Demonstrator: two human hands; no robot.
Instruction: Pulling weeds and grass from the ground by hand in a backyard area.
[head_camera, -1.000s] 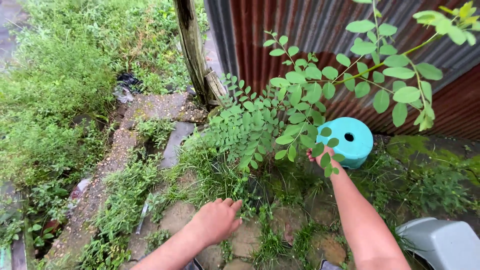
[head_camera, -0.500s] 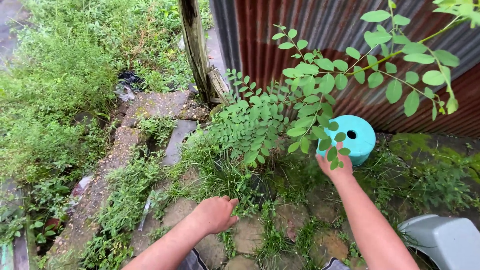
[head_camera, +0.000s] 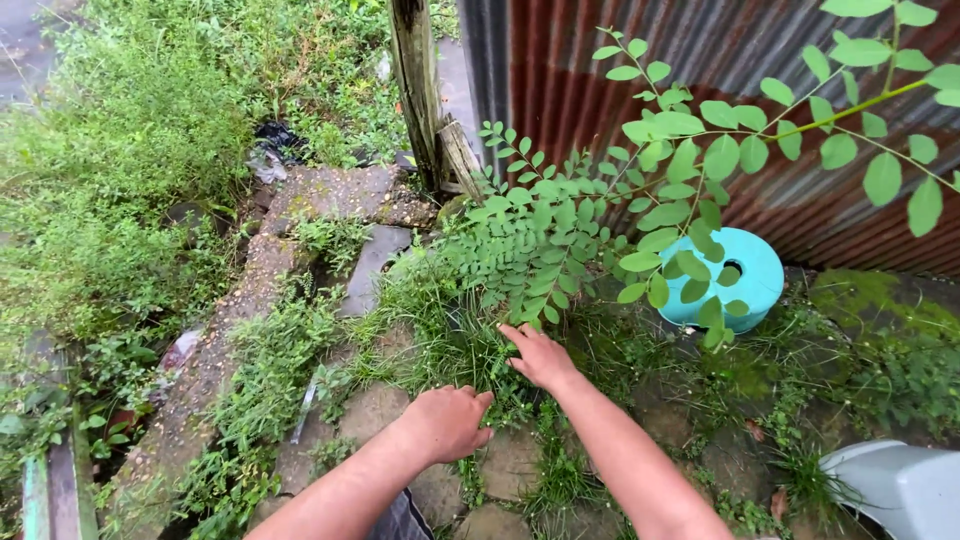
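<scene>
Left hand (head_camera: 447, 422) at lower centre, loosely curled, knuckles up, resting on mossy paving stones (head_camera: 375, 410), right hand (head_camera: 541, 356) just above it, fingers spread open, reaching into the grass tuft (head_camera: 440, 320), holding nothing, feathery leafy shrub (head_camera: 560, 225) beyond, smooth turquoise round pot (head_camera: 745, 275) centre right, rusty corrugated sheet (head_camera: 620, 60) at top.

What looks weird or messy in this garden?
A turquoise round thing with a hole sits among the weeds by the rusty metal wall. Black litter lies in the grass beside the cracked concrete. Both hands, left and right, are at the grass.
</scene>
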